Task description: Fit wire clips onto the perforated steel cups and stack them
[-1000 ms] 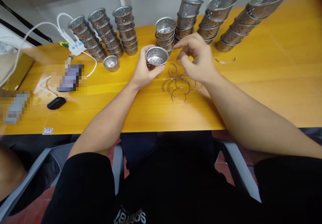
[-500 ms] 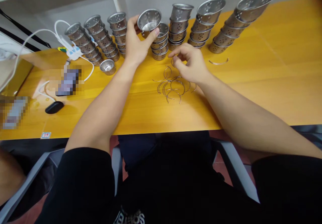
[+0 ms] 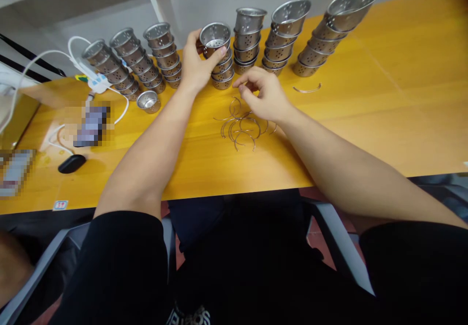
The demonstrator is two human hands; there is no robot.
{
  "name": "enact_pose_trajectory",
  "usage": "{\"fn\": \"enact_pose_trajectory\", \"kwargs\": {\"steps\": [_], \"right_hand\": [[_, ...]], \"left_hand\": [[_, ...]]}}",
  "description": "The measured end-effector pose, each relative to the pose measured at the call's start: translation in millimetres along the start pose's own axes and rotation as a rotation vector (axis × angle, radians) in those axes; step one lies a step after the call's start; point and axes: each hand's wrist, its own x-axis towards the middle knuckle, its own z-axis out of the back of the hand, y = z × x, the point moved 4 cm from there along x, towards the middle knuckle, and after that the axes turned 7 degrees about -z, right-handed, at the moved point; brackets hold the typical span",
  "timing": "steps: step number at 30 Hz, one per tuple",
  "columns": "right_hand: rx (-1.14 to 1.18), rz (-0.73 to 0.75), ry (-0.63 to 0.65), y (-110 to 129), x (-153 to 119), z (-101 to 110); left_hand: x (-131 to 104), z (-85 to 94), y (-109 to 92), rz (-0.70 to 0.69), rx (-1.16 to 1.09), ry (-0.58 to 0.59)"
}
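My left hand (image 3: 198, 66) is closed around a perforated metal cup (image 3: 215, 36), thumb on its near wall and fingers behind it. That cup sits at the top of a stack of similar cups (image 3: 223, 77). To the right, my right hand (image 3: 261, 91) is above the table with thumb and forefinger curled close together; whether anything is between them is too small to tell. Several thin curved wires (image 3: 243, 126) lie in a loose pile just below my right hand. One more curved wire (image 3: 307, 89) lies apart, farther right. A single small cup (image 3: 148, 102) stands left of my left forearm.
Tall leaning cup stacks stand along the back, left (image 3: 126, 64) and right (image 3: 320, 42). A white power strip (image 3: 98, 82) with cables, a blurred phone (image 3: 92, 126) and a black oval object (image 3: 72, 163) are at the left. Another person's arm (image 3: 12, 266) shows at lower left.
My left hand has lowered the cup onto the stack behind it. My right hand keeps nearly the same pose above the wires. The whole view has shifted slightly.
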Motion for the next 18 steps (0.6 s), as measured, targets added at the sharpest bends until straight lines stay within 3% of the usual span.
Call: {"fn": "enact_pose_trajectory", "kwargs": {"steps": [5, 11, 13, 16, 18], "right_hand": [[0.002, 0.01, -0.013, 1, 0, 1], [0.016, 0.002, 0.011, -1, 0, 0], [0.018, 0.008, 0.012, -1, 0, -1], [0.011, 0.016, 0.011, 0, -1, -1], [0.008, 0.011, 0.014, 0, -2, -1]], "left_hand": [[-2, 1.7, -10, 0.07, -0.016, -0.037], [-25, 1.6, -13, 0.1, -0.014, 0.089], [-34, 2.8, -17, 0.115, -0.06, 0.058], [-48, 6.6, -32, 0.183, -0.14, -0.085], [-57, 3.7, -53, 0.12, -0.177, -0.024]]}}
